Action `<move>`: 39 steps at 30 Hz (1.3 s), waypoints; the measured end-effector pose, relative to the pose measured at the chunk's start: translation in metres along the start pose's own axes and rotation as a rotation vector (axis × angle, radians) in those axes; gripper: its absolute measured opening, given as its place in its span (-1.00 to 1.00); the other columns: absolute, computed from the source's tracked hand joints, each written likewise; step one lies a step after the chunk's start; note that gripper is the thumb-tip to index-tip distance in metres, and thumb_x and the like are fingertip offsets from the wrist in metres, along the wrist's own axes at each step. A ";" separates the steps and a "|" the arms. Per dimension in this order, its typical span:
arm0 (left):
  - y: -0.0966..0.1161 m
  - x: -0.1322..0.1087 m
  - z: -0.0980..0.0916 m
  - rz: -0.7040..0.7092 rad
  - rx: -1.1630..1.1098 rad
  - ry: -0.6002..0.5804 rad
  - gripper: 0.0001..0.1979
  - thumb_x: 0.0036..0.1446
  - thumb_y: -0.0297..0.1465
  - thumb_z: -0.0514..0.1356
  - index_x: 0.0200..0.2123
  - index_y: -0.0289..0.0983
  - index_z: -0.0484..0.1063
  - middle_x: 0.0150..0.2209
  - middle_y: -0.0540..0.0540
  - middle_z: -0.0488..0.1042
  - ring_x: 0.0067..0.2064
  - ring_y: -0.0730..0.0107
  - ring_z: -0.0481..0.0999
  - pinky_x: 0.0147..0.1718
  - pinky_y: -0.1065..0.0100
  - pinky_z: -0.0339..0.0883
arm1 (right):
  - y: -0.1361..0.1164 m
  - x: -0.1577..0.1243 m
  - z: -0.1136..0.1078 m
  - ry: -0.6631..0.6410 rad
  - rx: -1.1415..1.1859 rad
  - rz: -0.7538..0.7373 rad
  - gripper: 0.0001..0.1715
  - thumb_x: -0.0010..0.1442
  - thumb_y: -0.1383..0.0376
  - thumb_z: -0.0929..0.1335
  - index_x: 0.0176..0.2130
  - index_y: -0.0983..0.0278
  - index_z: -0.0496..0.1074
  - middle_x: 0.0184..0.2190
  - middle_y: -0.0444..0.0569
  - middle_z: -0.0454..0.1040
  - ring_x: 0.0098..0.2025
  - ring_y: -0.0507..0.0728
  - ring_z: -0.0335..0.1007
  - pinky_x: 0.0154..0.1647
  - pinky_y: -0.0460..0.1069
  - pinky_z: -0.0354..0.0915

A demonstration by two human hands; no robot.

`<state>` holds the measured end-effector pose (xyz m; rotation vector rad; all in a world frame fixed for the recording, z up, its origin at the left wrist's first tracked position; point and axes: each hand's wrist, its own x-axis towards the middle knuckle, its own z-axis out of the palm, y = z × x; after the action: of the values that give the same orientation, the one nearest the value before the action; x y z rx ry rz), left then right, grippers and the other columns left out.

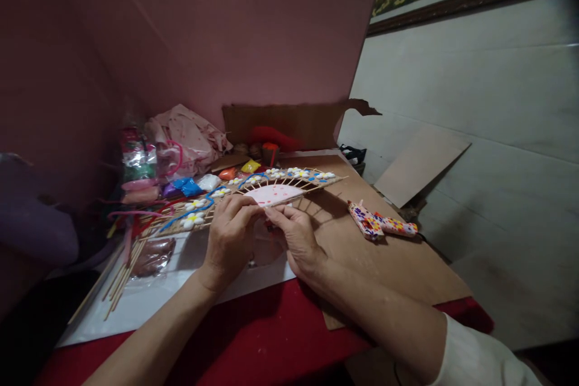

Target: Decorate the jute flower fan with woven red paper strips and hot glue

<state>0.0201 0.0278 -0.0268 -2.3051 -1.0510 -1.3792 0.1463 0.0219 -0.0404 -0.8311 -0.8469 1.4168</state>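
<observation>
A hand fan (pixel 277 194) made of thin wooden sticks is held up over the table, its curved outer band carrying white flowers with yellow centres and wavy blue lines. Its inner part is a pale pink half-round with red spots. My left hand (pixel 230 234) is closed on the fan's lower edge, left of the middle. Close beside it, my right hand (pixel 296 238) pinches the same edge between thumb and fingers. The fingertips nearly meet, and what lies just beneath them is partly hidden.
A flower-patterned glue gun (pixel 380 222) lies on the brown board (pixel 362 271) at right. Loose sticks (pixel 122 277) and a brown clay packet (pixel 154 256) are at left. Behind the fan are colourful clay packets (pixel 186 186), crumpled spotted wrapping (pixel 185 136) and an upright cardboard strip (pixel 289 120).
</observation>
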 end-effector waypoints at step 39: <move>0.024 0.006 0.002 -1.464 -1.450 0.314 -0.89 -0.02 -0.65 0.16 -0.41 -0.42 0.48 -0.44 -0.14 0.53 -0.43 0.42 0.50 -0.42 0.43 0.42 | 0.001 0.003 0.000 0.007 0.109 0.133 -0.76 -0.18 0.22 0.47 -0.50 0.30 0.42 -0.57 -0.17 0.42 -0.59 -0.03 0.20 -0.60 -0.12 0.11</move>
<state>0.0398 0.0146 -0.0189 -1.1778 -2.1752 -3.8340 0.1455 0.0247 -0.0407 -0.8209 -0.7129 1.5609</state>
